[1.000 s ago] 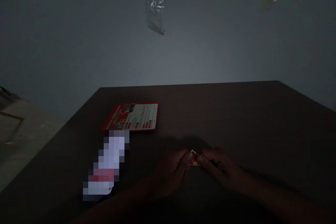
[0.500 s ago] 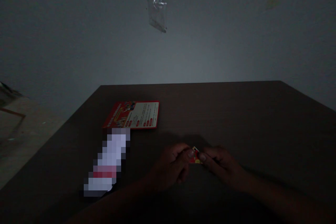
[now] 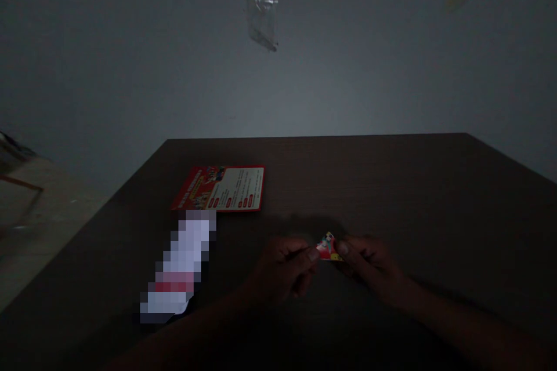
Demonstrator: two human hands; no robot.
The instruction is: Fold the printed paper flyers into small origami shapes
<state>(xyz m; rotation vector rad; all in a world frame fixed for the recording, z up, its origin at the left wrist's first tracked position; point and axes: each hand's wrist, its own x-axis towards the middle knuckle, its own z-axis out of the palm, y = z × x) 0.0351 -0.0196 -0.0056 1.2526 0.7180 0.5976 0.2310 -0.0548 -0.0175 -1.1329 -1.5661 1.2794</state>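
Observation:
Between my hands, just above the dark table, is a small red printed paper [image 3: 327, 248] with a pointed top and coloured pictures; it looks folded. My left hand [image 3: 289, 266] pinches its left corner between thumb and fingers. On the opposite side, the thumb of my right hand [image 3: 369, 266] presses on the right edge, its fingers curled behind. Parts of the paper are hidden under both thumbs. The light is dim, so the lower sides of the hands are hard to make out.
A red and white printed booklet or box [image 3: 237, 188] lies at the back left of the table [image 3: 369, 179]. Nearer stands a pixelated bright phone-like object [image 3: 178, 266], by my left forearm. Behind the table, a clear plastic bag [image 3: 262, 8] hangs on the wall.
My hands have drawn slightly apart and the paper has shifted up a little. More of its printed face shows between the thumbs.

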